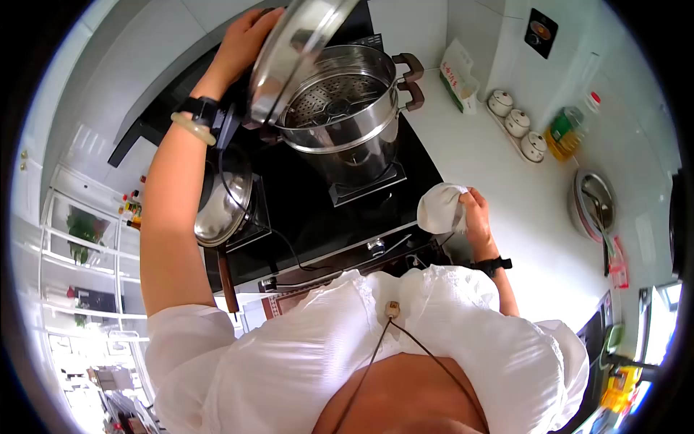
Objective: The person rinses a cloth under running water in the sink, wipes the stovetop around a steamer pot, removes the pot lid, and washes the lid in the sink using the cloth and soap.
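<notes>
Steamer pot uncovered at 12 o'clock; lid in my left hand, white rounded item in my right.
My left hand [244,42] grips the steel-rimmed lid [278,79], tilted at 11 o'clock beside the steamer pot [354,148]; fingertips partly hidden. A perforated tray [329,95] shows inside the pot. At 3 o'clock my right hand [476,213] pinches the edge of the white rounded item [436,207], bowl or cloth, cannot tell. Covered pan [225,206] at 9 o'clock.
</notes>
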Demonstrator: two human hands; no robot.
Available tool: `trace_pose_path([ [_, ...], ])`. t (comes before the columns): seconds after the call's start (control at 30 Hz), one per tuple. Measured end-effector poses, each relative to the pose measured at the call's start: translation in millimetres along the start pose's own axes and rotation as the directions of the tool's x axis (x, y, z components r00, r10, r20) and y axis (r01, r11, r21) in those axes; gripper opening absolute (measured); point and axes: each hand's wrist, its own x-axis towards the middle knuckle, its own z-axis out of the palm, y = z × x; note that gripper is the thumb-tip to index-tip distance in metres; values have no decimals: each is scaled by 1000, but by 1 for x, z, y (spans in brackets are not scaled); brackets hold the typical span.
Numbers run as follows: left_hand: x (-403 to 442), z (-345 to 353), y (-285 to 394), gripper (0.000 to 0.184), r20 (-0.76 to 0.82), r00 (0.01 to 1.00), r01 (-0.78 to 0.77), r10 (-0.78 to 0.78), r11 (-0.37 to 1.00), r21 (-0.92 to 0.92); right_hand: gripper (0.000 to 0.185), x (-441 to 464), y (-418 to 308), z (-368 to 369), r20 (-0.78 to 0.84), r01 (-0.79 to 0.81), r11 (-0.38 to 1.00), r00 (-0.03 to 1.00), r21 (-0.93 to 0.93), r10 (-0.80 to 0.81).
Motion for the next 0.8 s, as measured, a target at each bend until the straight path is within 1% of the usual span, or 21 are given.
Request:
trace_pose_path([
  [0.03,6,1,-17,36,44,997,-63,62,998,27,26,-17,5,4,-16,4,1000,1000,26,-3],
  [0.07,9,5,-18,37,68,991,-115,115,993,-10,26,-40,-4,13,-32,-16,996,999,88,19],
  [0.1,3,13,0,40,53,984,-165,168,984,-61,25,-61,-8,17,-44,-24,994,999,111,29],
  [0.17,3,17,34,38,52,998,41,-41,999,0,23,-89,-15,24,-69,-9,987,997,163,20],
  [0.2,4,19,34,38,8,1000,-6,6,1000,22,20,-94,-3,15,-117,-38,987,992,155,57],
  [0.27,5,28,28,39,-80,993,-84,89,994,65,21,-111,18,1,-161,46,998,986,52,-37],
  [0.3,4,32,29,39,-89,994,-59,59,998,6,23,-115,24,-9,-176,90,996,980,-5,-89],
  [0.37,-1,35,30,39,-86,996,-4,-4,995,-96,24,-120,39,-34,-104,228,952,962,-203,-252],
  [0.4,-2,37,25,39,-152,984,-90,88,996,-7,19,-125,43,-39,-113,278,931,944,-236,-310],
  [0.43,-3,40,21,39,-171,981,-92,89,996,-10,15,-131,47,-44,-121,325,906,922,-270,-367],
  [0.47,3,41,20,39,-194,976,-105,102,994,-5,8,-122,50,-42,-194,388,892,880,-231,-433],
  [0.5,-1,42,20,39,-206,974,-100,99,995,4,8,-124,59,-44,-217,414,881,861,-228,-460],
  [0.53,-9,35,29,38,-122,990,-77,68,994,-74,10,-127,68,-46,-239,440,869,840,-226,-487],
  [0.57,-14,37,32,36,-142,989,-40,29,996,-76,11,-122,72,-57,-213,465,846,827,-261,-521],
  [0.63,-11,40,37,34,-181,983,5,-17,998,-66,12,-110,61,-61,-212,465,851,831,-244,-515],
  [0.67,14,46,-30,44,-151,985,-93,84,994,-52,12,-119,49,-57,-232,413,888,860,-202,-453],
  [0.73,11,49,-22,45,-135,990,9,-50,957,-291,10,-125,37,-64,-239,326,925,899,-196,-368],
  [0.77,6,50,-18,46,-117,986,62,-119,913,-403,13,-130,36,-70,-225,285,931,915,-229,-335],
  [0.8,-4,49,1,41,-115,978,86,-175,836,-542,16,-134,35,-77,-198,272,930,926,-248,-323],
])
